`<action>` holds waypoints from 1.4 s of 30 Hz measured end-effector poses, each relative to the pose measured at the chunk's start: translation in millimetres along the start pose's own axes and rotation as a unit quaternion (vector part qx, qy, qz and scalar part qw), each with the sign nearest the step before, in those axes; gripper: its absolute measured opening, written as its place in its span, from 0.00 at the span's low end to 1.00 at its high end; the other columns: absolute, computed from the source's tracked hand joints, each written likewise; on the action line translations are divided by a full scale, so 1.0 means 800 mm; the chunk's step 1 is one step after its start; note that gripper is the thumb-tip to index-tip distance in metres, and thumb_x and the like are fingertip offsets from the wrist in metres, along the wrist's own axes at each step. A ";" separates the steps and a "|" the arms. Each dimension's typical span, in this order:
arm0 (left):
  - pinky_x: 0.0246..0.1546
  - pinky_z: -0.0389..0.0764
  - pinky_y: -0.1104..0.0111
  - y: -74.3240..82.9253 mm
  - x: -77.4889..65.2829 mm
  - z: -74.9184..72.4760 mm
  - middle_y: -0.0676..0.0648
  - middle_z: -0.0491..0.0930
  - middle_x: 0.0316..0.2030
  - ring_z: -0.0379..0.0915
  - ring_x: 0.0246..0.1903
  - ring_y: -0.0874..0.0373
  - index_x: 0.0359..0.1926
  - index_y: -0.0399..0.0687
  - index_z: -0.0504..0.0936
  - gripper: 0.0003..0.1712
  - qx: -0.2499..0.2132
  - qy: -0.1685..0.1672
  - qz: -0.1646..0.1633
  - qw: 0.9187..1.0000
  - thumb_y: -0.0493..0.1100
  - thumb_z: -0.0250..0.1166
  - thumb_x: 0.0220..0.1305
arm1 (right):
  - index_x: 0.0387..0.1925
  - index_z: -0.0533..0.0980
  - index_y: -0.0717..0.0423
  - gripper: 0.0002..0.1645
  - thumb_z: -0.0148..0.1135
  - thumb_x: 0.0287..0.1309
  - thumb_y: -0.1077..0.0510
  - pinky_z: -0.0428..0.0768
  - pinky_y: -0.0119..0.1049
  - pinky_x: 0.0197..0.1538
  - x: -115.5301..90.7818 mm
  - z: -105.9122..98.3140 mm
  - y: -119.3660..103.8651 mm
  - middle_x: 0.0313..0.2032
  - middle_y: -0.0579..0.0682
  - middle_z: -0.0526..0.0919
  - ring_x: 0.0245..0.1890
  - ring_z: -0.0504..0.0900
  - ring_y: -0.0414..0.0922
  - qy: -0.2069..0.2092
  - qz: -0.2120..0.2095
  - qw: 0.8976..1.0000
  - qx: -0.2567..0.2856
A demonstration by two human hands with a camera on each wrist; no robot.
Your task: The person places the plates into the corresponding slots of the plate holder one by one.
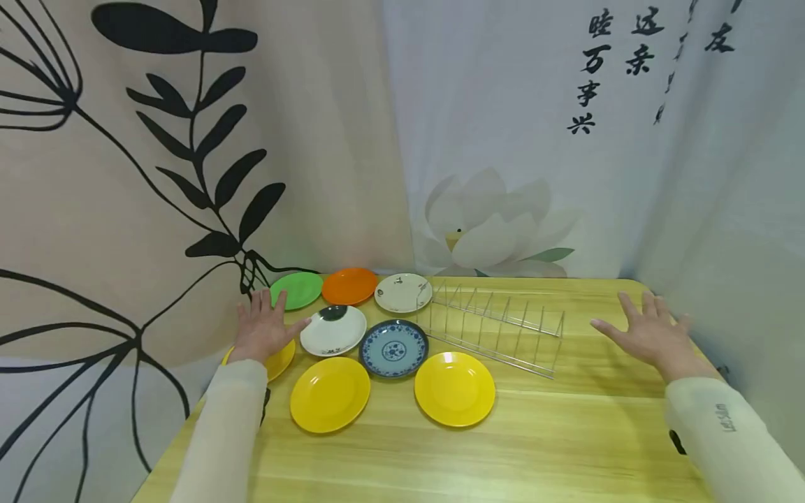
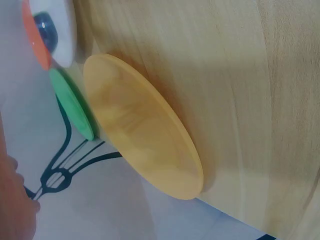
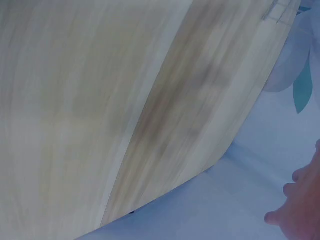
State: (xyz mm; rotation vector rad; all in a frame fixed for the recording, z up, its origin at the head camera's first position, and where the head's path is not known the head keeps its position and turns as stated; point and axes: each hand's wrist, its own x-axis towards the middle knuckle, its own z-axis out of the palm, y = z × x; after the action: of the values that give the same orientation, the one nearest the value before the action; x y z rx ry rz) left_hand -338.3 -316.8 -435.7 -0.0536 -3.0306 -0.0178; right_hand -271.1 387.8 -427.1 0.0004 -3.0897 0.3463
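Note:
With fingers spread, my left hand (image 1: 260, 332) hovers over the left side of the table, holding nothing. Beneath it lies a yellow plate (image 2: 145, 127), partly covered by the hand in the head view. Two more yellow plates, one on the left (image 1: 330, 395) and one on the right (image 1: 455, 389), lie toward the front. Behind them are a blue patterned plate (image 1: 393, 348) and a white plate with a dark patch (image 1: 333, 331). My right hand (image 1: 657, 335), also spread and holding nothing, is raised over the table's right side, right of the wire rack (image 1: 497, 328).
Along the back edge sit a green plate (image 1: 297, 290), an orange plate (image 1: 349, 286) and a white plate with small motifs (image 1: 403, 293). Printed curtains (image 1: 503, 140) hang behind and beside the wooden table (image 1: 534, 447).

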 end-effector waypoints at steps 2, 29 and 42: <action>0.66 0.31 0.32 0.000 0.000 -0.001 0.23 0.35 0.73 0.30 0.72 0.27 0.78 0.39 0.45 0.62 -0.002 -0.001 0.000 1.000 0.82 0.39 0.61 | 0.77 0.33 0.58 0.63 0.39 0.62 0.20 0.31 0.83 0.55 0.003 0.001 -0.006 0.69 0.82 0.31 0.68 0.30 0.77 -0.003 -0.005 1.000 0.004; 0.66 0.29 0.32 0.010 -0.002 0.001 0.24 0.37 0.73 0.34 0.71 0.25 0.78 0.38 0.45 0.59 -0.032 0.004 0.011 0.999 0.78 0.46 0.64 | 0.78 0.45 0.57 0.53 0.51 0.67 0.32 0.50 0.79 0.60 0.008 0.037 -0.061 0.71 0.77 0.46 0.67 0.49 0.78 -0.015 -0.109 0.988 0.108; 0.67 0.33 0.33 0.036 -0.009 0.002 0.27 0.41 0.74 0.37 0.72 0.29 0.78 0.40 0.45 0.60 -0.081 0.000 0.048 0.996 0.80 0.44 0.63 | 0.77 0.49 0.59 0.50 0.52 0.68 0.33 0.56 0.79 0.58 0.005 0.043 -0.065 0.72 0.75 0.47 0.67 0.52 0.77 -0.023 -0.121 0.982 0.140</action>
State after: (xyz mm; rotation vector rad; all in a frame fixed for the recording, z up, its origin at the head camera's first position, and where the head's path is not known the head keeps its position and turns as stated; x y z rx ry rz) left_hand -330.4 -287.8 -437.6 -0.2135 -3.0145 -0.2567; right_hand -276.2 329.5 -448.9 0.3925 -3.0070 0.7717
